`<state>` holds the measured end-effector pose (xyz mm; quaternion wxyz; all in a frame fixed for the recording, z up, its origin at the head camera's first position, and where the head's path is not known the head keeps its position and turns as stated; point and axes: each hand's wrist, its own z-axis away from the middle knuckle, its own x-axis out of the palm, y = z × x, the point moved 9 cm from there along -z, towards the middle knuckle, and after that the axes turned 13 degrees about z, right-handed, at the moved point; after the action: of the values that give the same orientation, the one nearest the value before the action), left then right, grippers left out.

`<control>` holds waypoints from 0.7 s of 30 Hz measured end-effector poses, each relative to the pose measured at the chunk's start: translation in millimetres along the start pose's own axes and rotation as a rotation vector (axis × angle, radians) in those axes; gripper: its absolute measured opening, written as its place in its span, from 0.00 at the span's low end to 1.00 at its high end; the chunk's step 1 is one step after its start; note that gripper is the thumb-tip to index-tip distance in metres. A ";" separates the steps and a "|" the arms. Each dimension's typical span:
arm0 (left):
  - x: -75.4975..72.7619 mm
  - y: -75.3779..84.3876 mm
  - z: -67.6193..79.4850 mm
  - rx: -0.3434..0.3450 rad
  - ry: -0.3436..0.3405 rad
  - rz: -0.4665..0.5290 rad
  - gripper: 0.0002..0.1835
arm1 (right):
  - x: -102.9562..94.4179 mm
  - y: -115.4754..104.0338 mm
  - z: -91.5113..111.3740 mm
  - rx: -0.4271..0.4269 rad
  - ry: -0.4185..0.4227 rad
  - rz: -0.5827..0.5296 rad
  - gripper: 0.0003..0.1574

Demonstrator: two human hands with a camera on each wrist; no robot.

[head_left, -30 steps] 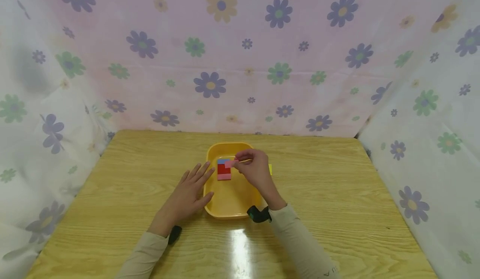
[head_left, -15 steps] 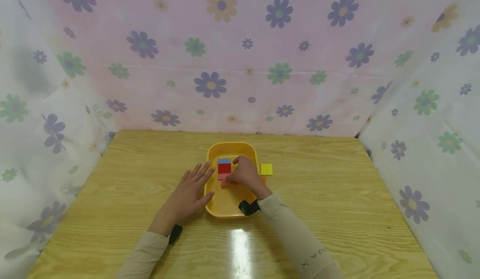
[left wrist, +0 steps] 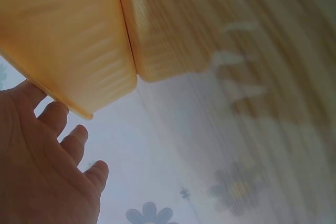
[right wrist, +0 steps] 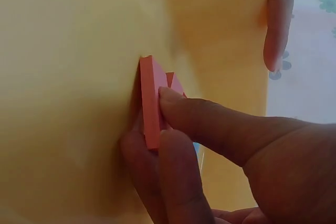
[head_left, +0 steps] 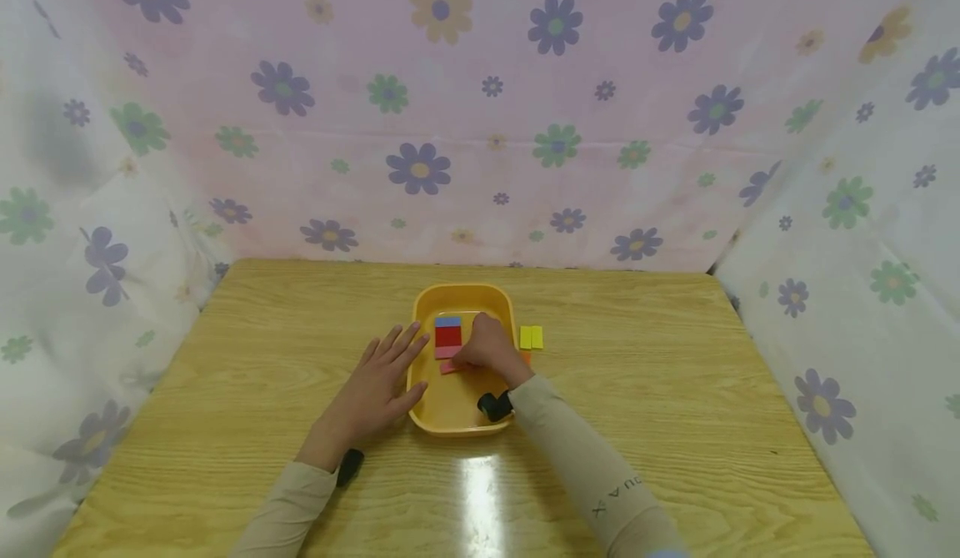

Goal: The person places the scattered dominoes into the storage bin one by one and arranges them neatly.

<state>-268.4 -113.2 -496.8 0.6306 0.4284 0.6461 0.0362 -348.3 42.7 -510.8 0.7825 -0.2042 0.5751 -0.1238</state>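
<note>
A yellow plastic tray lies on the table. In its left half sit flat blocks in a row: a blue block, a red one and a pink one. Just in front of that row, my right hand pinches another pink block between thumb and fingers, low over the tray floor. My left hand has its fingers spread, touching the tray's left rim. In the left wrist view, fingertips meet the rim's outer edge.
Two yellow blocks lie side by side on the wooden table, right of the tray. An orange piece, partly hidden by my right wrist, is just in front of them. A flowered cloth encloses the back and sides.
My right hand has brought the pinched pink block from over the back of the row down to its near side, uncovering the yellow blocks. The left hand has stayed still.
</note>
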 end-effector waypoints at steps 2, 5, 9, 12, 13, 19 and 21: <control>-0.1 0.1 0.1 0.004 0.003 0.001 0.39 | 0.3 -0.6 0.1 0.005 -0.002 0.002 0.23; 0.0 0.2 -0.1 0.010 0.008 -0.002 0.39 | 0.7 -1.4 1.8 0.015 -0.004 -0.005 0.23; -1.5 0.1 0.4 0.014 0.016 -0.005 0.39 | 1.5 -1.9 3.5 0.030 0.002 -0.008 0.27; -2.4 0.5 1.3 0.019 0.024 -0.014 0.38 | 3.0 -1.7 4.9 0.036 0.005 -0.008 0.30; -2.3 1.1 1.4 0.026 0.027 -0.018 0.38 | 3.4 -1.2 5.5 0.041 0.006 -0.011 0.31; -0.8 4.3 0.7 0.029 0.015 -0.029 0.38 | 5.3 3.5 8.4 0.072 0.004 -0.040 0.38; -1.6 5.2 0.3 0.022 0.013 -0.029 0.38 | 5.4 3.5 8.2 0.072 0.003 -0.045 0.39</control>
<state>-265.8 -111.0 -492.6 0.6221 0.4258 0.6566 0.0229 -339.0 44.9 -514.9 0.7853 -0.1886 0.5669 -0.1621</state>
